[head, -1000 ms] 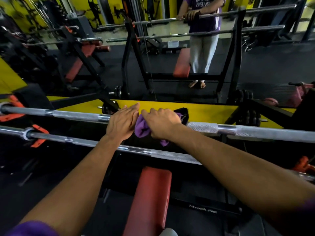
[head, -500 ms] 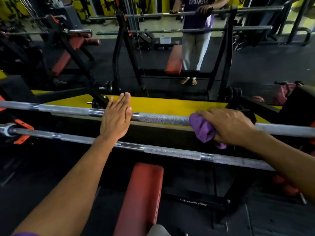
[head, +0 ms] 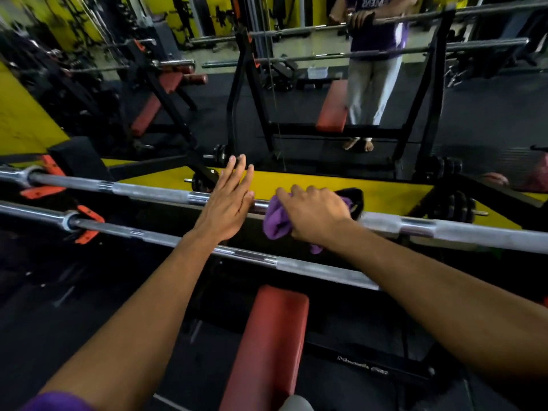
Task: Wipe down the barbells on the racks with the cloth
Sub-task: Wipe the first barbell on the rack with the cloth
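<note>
Cloth (head: 277, 222) slid back toward left hand (head: 228, 200); lower barbell (head: 166, 237) beneath.

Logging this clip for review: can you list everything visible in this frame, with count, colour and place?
Barbells: two, silver, on the rack in front, one behind and above the other.
Cloth: one, purple, wrapped over the farther barbell near its middle.
Bench pad: one, red, below the barbells, centre bottom.
Rack hooks: orange, at the left by the bar ends.
Ledge: yellow, behind the bars.
Mirror: behind the ledge, reflecting racks, red benches and the person.
Weight plates: black, at the right; count unclear.
Left hand: fingers straight, resting flat on the farther barbell.
Right hand: grips the cloth on the farther barbell.
</note>
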`<act>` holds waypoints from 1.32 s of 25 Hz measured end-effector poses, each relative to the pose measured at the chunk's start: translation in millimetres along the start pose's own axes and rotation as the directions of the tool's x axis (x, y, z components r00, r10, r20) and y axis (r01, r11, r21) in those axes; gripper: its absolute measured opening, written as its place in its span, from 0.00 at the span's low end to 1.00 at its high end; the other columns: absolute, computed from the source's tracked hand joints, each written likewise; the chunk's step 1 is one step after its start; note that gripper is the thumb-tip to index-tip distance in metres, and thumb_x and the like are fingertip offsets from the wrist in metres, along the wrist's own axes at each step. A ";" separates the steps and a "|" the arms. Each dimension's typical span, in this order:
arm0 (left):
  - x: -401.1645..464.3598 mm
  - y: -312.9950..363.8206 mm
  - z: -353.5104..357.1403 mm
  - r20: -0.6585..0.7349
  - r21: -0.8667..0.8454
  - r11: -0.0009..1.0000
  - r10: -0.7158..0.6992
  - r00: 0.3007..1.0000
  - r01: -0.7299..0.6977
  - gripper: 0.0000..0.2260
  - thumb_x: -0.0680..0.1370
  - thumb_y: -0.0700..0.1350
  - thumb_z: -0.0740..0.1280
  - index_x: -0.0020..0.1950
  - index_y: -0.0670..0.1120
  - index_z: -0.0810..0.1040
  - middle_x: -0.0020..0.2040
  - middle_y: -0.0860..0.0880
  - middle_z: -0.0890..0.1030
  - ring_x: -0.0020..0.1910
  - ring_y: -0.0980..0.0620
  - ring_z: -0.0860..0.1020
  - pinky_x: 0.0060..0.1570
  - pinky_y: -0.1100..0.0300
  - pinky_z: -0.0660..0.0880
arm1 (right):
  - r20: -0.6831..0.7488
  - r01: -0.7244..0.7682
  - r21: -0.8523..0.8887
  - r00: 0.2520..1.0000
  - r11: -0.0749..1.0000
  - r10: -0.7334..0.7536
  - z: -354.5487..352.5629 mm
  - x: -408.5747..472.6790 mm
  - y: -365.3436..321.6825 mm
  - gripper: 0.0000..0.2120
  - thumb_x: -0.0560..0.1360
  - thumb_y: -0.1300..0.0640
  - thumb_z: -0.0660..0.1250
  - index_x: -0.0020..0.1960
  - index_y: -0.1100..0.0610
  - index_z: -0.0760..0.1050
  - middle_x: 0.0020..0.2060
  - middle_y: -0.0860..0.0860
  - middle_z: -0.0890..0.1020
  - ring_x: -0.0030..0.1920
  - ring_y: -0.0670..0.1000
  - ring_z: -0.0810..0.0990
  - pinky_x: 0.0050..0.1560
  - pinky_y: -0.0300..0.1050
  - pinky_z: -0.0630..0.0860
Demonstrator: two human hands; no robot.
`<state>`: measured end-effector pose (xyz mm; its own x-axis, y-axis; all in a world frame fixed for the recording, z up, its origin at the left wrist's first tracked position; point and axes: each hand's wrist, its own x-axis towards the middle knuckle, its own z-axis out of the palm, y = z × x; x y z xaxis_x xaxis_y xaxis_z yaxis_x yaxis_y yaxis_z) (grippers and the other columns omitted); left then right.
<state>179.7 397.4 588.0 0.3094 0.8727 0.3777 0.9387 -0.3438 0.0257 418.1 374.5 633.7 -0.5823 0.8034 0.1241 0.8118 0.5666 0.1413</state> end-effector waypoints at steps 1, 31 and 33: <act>-2.8 -12.7 -3.9 0.007 0.009 0.999 -0.047 0.999 0.047 0.28 0.86 0.55 0.45 0.82 0.41 0.56 0.83 0.42 0.51 0.82 0.43 0.46 0.80 0.42 0.45 | -0.011 0.012 0.016 1.000 1.000 -0.011 -0.6 11.0 -11.3 0.27 0.72 0.47 0.71 0.66 0.53 0.65 0.56 0.54 0.78 0.54 0.60 0.81 0.41 0.50 0.68; -20.8 -48.6 -0.8 0.021 -0.026 0.870 -0.491 0.871 0.492 0.31 0.83 0.55 0.43 0.81 0.39 0.59 0.81 0.41 0.60 0.82 0.44 0.54 0.79 0.45 0.44 | 0.756 0.616 0.075 0.478 -0.784 0.447 36.1 -91.6 60.0 0.28 0.77 0.32 0.50 0.55 0.48 0.81 0.55 0.54 0.85 0.57 0.59 0.81 0.64 0.58 0.73; -19.8 -49.2 -0.2 0.009 -0.037 0.861 -0.508 0.861 0.508 0.32 0.82 0.55 0.43 0.81 0.40 0.57 0.82 0.42 0.58 0.82 0.45 0.51 0.79 0.46 0.42 | 0.764 0.608 0.031 0.498 -0.794 0.411 35.4 -70.8 44.7 0.30 0.76 0.29 0.48 0.56 0.47 0.80 0.58 0.54 0.83 0.59 0.60 0.79 0.69 0.62 0.67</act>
<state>127.3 396.9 579.3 -0.2088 0.9295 0.3040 0.9594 0.1344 0.2480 497.2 349.5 596.5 0.0765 0.7727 -0.6301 -0.9968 0.0441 -0.0670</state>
